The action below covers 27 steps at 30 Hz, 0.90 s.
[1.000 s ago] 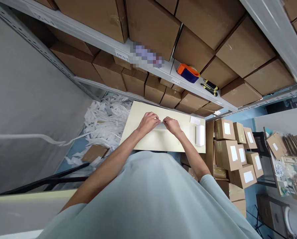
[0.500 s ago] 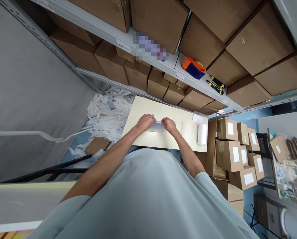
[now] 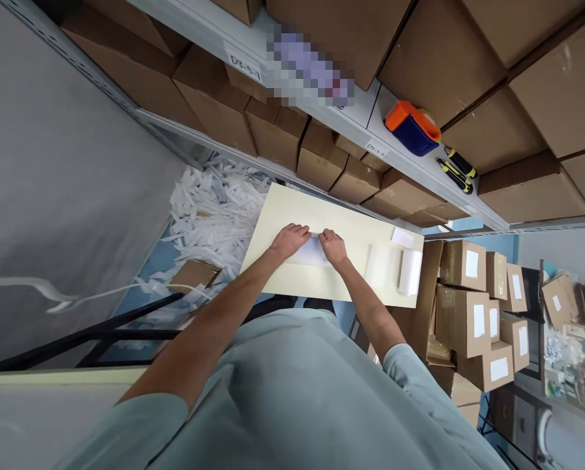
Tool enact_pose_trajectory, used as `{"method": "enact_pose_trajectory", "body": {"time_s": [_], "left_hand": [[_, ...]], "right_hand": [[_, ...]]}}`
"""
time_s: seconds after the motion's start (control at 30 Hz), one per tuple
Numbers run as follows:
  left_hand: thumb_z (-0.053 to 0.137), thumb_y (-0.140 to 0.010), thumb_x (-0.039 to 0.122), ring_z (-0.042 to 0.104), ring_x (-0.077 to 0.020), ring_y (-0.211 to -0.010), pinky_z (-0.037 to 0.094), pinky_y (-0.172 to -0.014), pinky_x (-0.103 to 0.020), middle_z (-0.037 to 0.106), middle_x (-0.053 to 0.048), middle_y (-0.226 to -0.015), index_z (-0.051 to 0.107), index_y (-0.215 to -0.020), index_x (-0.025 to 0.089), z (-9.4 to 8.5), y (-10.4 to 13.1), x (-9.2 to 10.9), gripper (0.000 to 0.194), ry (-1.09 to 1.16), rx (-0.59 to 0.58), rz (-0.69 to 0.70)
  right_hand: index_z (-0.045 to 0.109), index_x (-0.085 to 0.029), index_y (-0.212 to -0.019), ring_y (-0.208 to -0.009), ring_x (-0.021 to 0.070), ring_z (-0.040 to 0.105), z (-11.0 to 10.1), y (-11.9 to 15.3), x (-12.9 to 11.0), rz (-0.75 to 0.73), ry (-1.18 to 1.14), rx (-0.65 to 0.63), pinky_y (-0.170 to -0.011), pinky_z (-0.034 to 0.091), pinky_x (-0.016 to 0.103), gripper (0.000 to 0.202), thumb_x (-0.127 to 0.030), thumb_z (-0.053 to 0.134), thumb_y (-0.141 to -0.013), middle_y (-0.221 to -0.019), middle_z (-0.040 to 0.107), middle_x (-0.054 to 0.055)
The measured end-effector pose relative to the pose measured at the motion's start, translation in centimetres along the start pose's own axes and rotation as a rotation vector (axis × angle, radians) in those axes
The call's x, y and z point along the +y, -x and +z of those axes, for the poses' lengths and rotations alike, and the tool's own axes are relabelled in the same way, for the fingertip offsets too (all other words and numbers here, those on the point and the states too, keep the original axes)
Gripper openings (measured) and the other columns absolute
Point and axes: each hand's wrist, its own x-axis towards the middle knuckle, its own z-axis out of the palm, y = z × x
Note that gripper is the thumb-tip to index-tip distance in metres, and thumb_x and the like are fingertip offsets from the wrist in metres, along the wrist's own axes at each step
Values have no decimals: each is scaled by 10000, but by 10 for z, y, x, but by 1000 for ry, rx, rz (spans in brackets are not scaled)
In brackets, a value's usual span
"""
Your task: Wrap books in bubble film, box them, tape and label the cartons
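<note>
My left hand (image 3: 291, 239) and my right hand (image 3: 332, 247) are close together over a cream tabletop (image 3: 292, 202). Their fingers are closed on the far edge of a pale white sheet (image 3: 308, 254), which looks like paper. A narrow whitish strip of that edge shows between the fingertips. The rest of the sheet extends toward my body on the tabletop, partly hidden by my hands. To the right of my right hand lies a white roll (image 3: 410, 273), with a pale unrolled stretch (image 3: 380, 262) beside it. Behind the roll is a small white slip (image 3: 402, 237).
Shelves of cardboard boxes (image 3: 354, 179) stand behind the table. An orange and blue tape dispenser (image 3: 412, 128) and yellow-black cutters (image 3: 456, 171) rest on a shelf. White paper scraps (image 3: 219, 219) cover the floor at left. Labelled cartons (image 3: 461, 320) are stacked at right.
My view has shifted, so the shelf looks nearer and larger. Both hands keep hold of the sheet's far edge, and more of the sheet shows, looking flatter on the tabletop.
</note>
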Motion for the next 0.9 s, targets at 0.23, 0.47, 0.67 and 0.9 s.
{"method": "enact_pose_trajectory", "body": {"time_s": [0.23,0.47,0.67,0.9], "left_hand": [[513,-950,41,726,-326,-1040,542,-960,-480,741,-203,-1101,828,-1073,184,23,13,-11,367,23,-92,-30],[437,-991,60,713,-390,-1145,546,-968,-518,716,-288,-1242,821,-1198,103,29,27,11,439,37,-128,-137],[499,-1001,123,735,-385,-1000,538,-899,-521,733,-261,-1077,821,-1021,110,31,-4,13,323,48,-172,-286],[652,-941,147,613,-378,-1299,476,-1086,-474,705,-209,-1286,805,-1062,171,25,-22,-8,196,76,-241,-292]], "right_hand": [[697,-167,-1349,-1254,285,619,29,-10,-10,31,-29,-110,-949,632,367,375,-50,434,-1109,-1416,660,201],[718,-233,-1388,-1304,259,623,24,5,-14,186,-252,-44,-946,637,339,371,-336,415,-1201,-1440,661,133],[754,-266,-1270,-1202,236,696,6,-22,-8,367,-326,-119,-983,590,341,246,-214,573,-1113,-1366,704,79],[701,-223,-1305,-1378,267,560,0,-36,-10,220,-240,-253,-1079,540,383,353,-88,448,-1098,-1451,658,127]]}}
